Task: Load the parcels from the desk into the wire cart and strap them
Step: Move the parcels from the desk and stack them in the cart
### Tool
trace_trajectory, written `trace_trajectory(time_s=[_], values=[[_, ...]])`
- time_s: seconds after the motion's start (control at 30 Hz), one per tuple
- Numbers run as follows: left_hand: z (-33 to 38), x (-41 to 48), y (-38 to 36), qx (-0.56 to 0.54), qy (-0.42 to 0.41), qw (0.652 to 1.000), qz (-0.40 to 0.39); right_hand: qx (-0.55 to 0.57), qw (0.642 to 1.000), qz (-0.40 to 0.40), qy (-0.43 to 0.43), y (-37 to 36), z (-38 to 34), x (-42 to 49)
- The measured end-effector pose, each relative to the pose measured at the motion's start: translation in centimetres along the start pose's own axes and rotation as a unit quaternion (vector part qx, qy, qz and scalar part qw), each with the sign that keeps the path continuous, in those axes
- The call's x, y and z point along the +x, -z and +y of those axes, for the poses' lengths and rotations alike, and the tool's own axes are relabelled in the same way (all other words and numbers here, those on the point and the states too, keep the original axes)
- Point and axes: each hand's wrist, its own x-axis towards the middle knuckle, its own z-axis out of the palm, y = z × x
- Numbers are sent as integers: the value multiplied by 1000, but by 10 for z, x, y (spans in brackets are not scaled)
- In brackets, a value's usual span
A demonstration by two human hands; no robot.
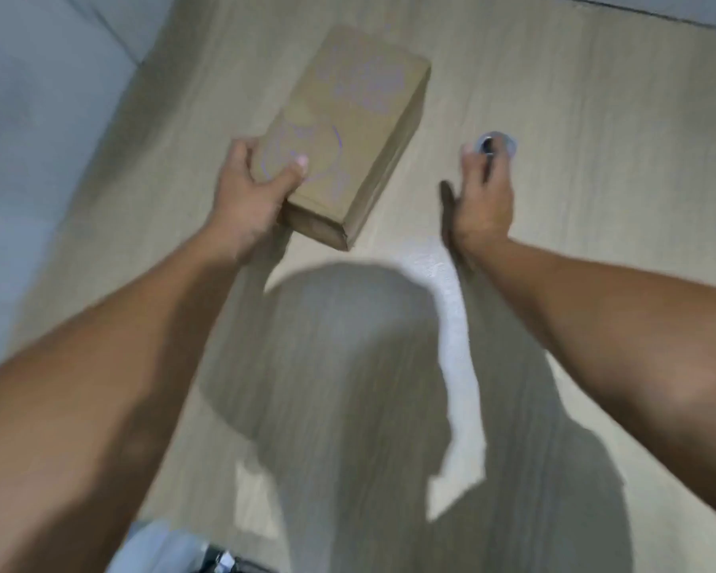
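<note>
— Where is the parcel?

— On the pale wooden desk, lying flat and turned at a slant, with its far end towards the desk's back edge. It is a brown cardboard box, shut all round (so whatever is inside stays hidden), with faint purple marks on top.

— And the hands?

— The left hand grips the box's near corner: the thumb lies curled over the top face and the fingers wrap the left side.

— The right one?

— The right hand is well apart from the box, stretched forward to a small round shiny thing on the desk. The fingertips are at it, but the blur does not let me tell whether they pinch it or only touch it.

— Anything else?

— The person's shadow falls across the near desk.
</note>
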Motion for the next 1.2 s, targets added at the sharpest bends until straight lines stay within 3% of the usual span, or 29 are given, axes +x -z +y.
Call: trace_trajectory(time_s=[0.1, 0.13, 0.2, 0.23, 0.33, 0.4, 0.47, 0.53, 0.63, 0.77, 0.87, 0.93, 1.03, 1.2], values=[[-22, -77, 29, -12, 44, 999, 19, 261, 957, -54, -116, 7, -37, 0], [-28, -101, 32, -24, 60, 998, 17, 250, 953, -123, -119, 12, -49, -6], [-33, -148, 27, -44, 90, 995, 8, 118, 946, -293, -75, 22, -66, -29], [-34, -171, 22, -53, 104, 993, 16, 39, 939, -342, -26, 26, -67, -42], [-41, -243, 11, -130, 199, 965, 112, -121, 929, -333, 103, 33, -56, -95], [-47, -293, 1, -235, 261, 922, 162, -194, 907, -351, 129, 45, -45, -129], [-53, -346, -7, -273, 279, 903, 179, -247, 877, -386, 144, 52, -31, -166], [-58, -395, -9, -276, 295, 897, 177, -250, 856, -436, 121, 59, -24, -200], [-70, -463, 0, -365, 317, 847, 222, -249, 821, -510, 61, 70, -11, -266], [-94, -565, 28, -485, 271, 755, 348, -236, 802, -538, 111, 71, 14, -383], [-109, -659, 47, -433, 304, 716, 455, -239, 764, -573, 177, 73, 30, -483], [-122, -737, 52, -380, 360, 660, 538, -248, 722, -604, 228, 79, 41, -558], [-152, -847, 40, -380, 377, 531, 657, -266, 628, -679, 272, 90, 70, -670], [-194, -974, -25, -461, 295, 251, 799, -297, 450, -790, 292, 85, 155, -835]])
